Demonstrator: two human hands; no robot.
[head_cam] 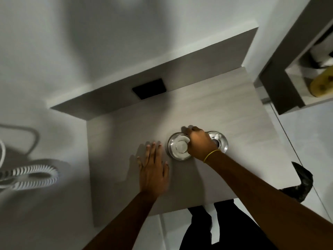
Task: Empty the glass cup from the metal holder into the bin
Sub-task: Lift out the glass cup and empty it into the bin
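Top-down view over a pale wood-grain desk (207, 98). Right hand (200, 143) curled over the rim of a glass cup (179, 147), fingers wrapped on its far-right edge; cup upright on the desk, something white inside. Second round glass/metal piece (220, 140) just right of the hand, partly hidden, holder or cup unclear. Left hand (153, 166) flat on desk, fingers spread, grasping nothing, just left of the cup. Black bag (301, 183) at near-right desk corner. Coiled hose (30, 175) far left on floor.
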